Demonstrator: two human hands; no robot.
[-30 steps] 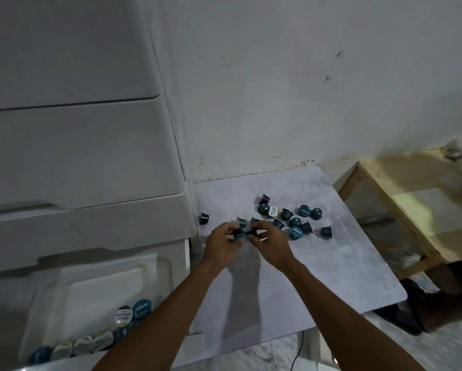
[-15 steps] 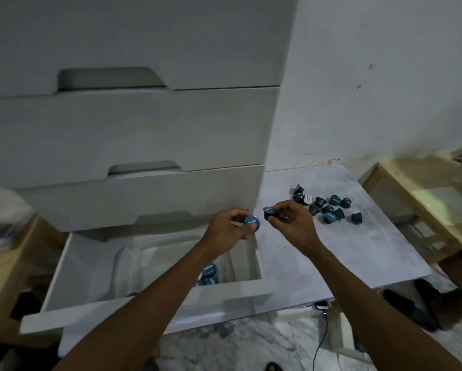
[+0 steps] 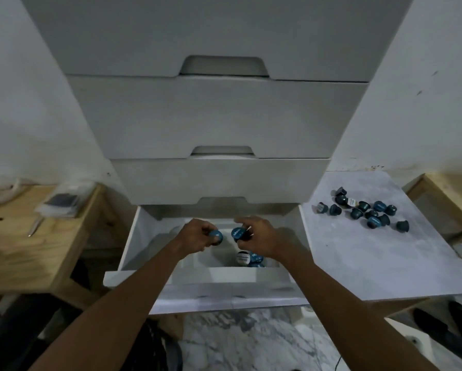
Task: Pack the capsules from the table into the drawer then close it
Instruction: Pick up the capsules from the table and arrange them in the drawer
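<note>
The white bottom drawer (image 3: 197, 275) is pulled open. Both hands hover over it. My left hand (image 3: 196, 236) grips a blue-lidded capsule (image 3: 216, 236). My right hand (image 3: 259, 238) grips another blue-lidded capsule (image 3: 239, 234). Below them, a few capsules (image 3: 247, 259) lie at the drawer's front right; my right wrist hides part of them. Several dark and blue capsules (image 3: 363, 210) lie scattered on the grey table (image 3: 358, 263) to the right of the drawer.
Three shut white drawers (image 3: 216, 116) stack above the open one. A wooden bench (image 3: 24, 236) at the left carries a pen (image 3: 34, 226) and a plastic pouch (image 3: 60, 203). Another wooden frame (image 3: 449, 191) stands at the far right. Marble floor lies below.
Both hands have carried their capsules from the table's left edge to above the open drawer. The view has swung left, centring the drawer.
</note>
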